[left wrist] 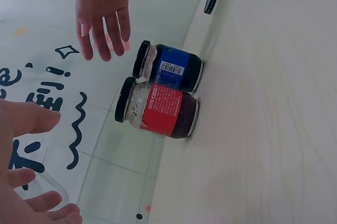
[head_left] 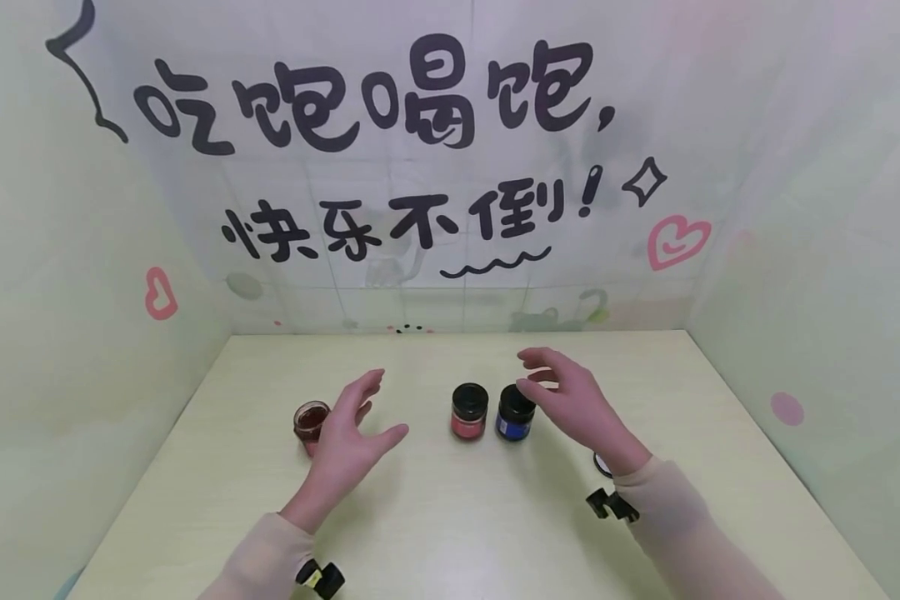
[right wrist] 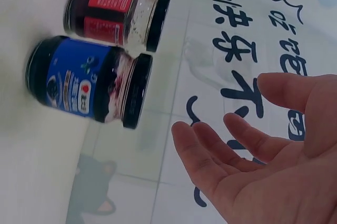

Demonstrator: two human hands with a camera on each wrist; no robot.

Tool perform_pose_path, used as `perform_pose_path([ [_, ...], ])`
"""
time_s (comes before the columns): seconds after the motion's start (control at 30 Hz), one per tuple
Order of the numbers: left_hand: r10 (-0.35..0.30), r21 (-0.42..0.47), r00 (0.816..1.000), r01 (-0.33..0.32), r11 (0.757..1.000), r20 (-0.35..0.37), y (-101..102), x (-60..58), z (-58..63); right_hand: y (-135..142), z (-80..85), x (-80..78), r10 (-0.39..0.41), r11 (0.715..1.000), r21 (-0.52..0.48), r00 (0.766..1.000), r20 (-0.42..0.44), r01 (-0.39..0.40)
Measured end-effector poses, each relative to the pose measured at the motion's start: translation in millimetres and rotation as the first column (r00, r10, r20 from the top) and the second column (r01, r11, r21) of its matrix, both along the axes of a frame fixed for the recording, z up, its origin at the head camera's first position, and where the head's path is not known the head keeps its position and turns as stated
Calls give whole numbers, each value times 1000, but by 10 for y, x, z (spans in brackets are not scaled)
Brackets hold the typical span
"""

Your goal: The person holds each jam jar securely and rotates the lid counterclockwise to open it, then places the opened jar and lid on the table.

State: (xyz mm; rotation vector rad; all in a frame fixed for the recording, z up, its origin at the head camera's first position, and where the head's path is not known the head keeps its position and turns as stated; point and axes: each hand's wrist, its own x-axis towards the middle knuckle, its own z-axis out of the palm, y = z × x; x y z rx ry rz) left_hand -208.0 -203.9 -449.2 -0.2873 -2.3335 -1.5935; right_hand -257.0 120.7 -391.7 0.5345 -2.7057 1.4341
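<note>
Two lidded glass jars stand side by side on the table. One is a red-labelled jar; to its right is a blue-labelled jar with blueberries pictured on it. My right hand hovers above and beside the blue-labelled jar, fingers loosely bent, holding nothing. Left of these, my left hand is raised with thumb and fingers spread, also holding nothing. Partly behind it stands an uncovered jar with dark red contents. In the left wrist view the black lids of both jars are on.
A round lid lies on the table at the right, partly covered by my right wrist; the left wrist view shows its dark edge. Printed cloth walls with black lettering enclose the back and sides.
</note>
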Motion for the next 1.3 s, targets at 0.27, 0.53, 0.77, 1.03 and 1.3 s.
perform_pose_path([
  [0.27, -32, 15, 999, 31, 999, 18, 114, -26, -30, -155, -63, 22, 19, 999, -34, 1000, 21, -18],
  [0.53, -60, 10, 998, 60, 998, 30, 218, -59, -45, -264, -161, 45, 44, 998, -57, 998, 50, -41],
  [0.77, -84, -1, 995, 84, 996, 55, 288, -124, -98, -349, -216, 91, 58, 997, -61, 998, 28, -56],
  [1.03, -102, 20, 989, 101, 995, 105, 381, -193, -210, -420, -297, 111, 81, 995, -60, 995, 51, -78],
  [1.3, -112, 49, 982, 106, 993, 154, 483, -319, -308, -463, -275, 103, 61, 998, 11, 998, 19, -62],
])
